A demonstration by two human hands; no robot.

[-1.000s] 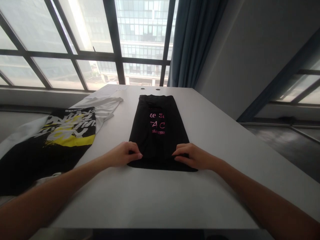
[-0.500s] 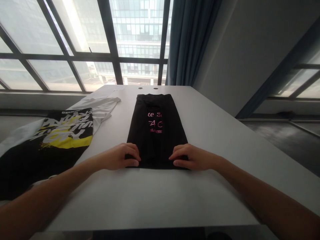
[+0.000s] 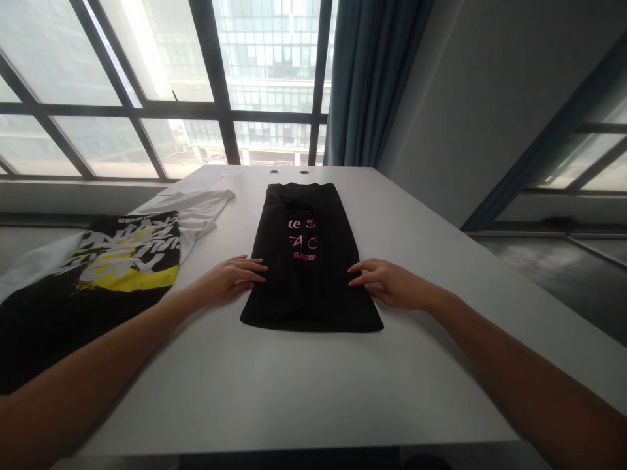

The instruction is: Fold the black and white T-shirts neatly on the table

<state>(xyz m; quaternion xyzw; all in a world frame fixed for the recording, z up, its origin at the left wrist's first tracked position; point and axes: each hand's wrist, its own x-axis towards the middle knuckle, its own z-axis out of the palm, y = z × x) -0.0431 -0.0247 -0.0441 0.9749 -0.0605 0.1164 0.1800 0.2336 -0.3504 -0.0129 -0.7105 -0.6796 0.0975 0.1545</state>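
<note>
A black T-shirt (image 3: 306, 297) with pink lettering lies flat on the white table in front of me, its sides folded in to make a long panel. The near hem is wider than the far end. At its left edge, my left hand (image 3: 230, 279) rests with fingers extended over the cloth. Opposite it, my right hand (image 3: 392, 282) has its fingers stretched onto the right edge, thumb side toward me. Neither hand grips the fabric visibly; what the fingertips underneath do is partly hidden.
Left of the T-shirt, a black garment with white and yellow print (image 3: 132, 261) lies over a white garment (image 3: 206, 209). The white table (image 3: 304, 385) ends near me. Two round fittings (image 3: 304, 172) sit at its far end, below the windows and a blue curtain (image 3: 377, 85).
Both hands have moved away from me, from the near corners up to the T-shirt's side edges, and their fingers have straightened. The near hem now lies uncovered and spreads wider.
</note>
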